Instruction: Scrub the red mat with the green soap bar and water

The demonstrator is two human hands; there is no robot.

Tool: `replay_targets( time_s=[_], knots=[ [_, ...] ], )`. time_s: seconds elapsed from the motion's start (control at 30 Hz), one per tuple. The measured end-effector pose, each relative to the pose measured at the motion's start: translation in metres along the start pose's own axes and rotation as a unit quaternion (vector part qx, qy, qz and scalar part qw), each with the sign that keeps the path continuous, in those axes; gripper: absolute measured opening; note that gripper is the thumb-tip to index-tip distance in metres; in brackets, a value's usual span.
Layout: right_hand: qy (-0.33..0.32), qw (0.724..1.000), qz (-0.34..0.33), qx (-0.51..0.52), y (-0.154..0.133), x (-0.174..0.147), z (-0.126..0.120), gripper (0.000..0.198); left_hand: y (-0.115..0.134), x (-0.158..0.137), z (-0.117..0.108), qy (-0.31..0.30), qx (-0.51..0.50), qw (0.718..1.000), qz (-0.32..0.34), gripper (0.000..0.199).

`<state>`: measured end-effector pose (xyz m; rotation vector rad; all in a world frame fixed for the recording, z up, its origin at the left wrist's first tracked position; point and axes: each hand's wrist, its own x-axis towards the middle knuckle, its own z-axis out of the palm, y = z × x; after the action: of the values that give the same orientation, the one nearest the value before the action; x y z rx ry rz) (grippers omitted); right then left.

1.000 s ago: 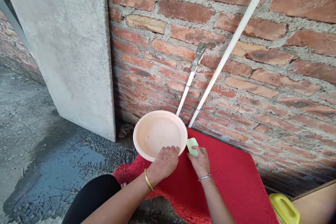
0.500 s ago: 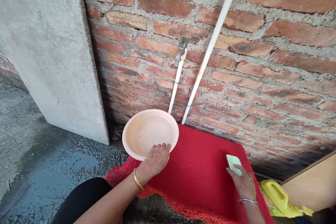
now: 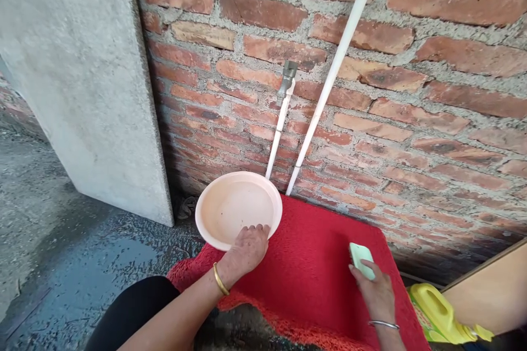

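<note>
My left hand, with a gold bangle at the wrist, is closed over the near right rim of a pale pink plastic basin. The basin is tilted at the left end of a red shaggy mat that drapes over a raised surface. In my right hand, which wears a silver bangle, is a pale green, rounded, palm-sized block. Its underside is hidden, so I cannot tell whether it is a brush or soap. The hand is over the right part of the mat.
A brick wall rises behind, with white pipes and a grey tap fitting. At left leans a concrete slab above wet floor. A yellow jug lies right, beside a wooden board.
My right hand and the green block have shifted slightly left and nearer to me. The left hand stays on the basin's rim. The whole view has moved a little.
</note>
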<state>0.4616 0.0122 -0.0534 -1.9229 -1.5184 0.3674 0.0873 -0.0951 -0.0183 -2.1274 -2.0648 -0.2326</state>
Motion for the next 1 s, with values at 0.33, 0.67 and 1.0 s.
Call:
replay_targets(
  time_s=[0.33,0.67,1.0],
  knots=[
    [-0.170,0.968,-0.166,0.076,-0.134,-0.120,0.095,0.033,0.001,0.003,-0.003,-0.010,-0.019,1.000,0.000,0.028],
    [-0.128,0.983,-0.125,0.038,-0.083,-0.092,0.065,0.040,-0.001,0.005,0.006,-0.022,-0.027,0.999,-0.010,0.027],
    [-0.007,0.996,-0.017,-0.084,0.064,-0.018,-0.041,0.063,-0.004,0.004,0.009,-0.022,-0.006,1.000,-0.005,0.030]
  ],
)
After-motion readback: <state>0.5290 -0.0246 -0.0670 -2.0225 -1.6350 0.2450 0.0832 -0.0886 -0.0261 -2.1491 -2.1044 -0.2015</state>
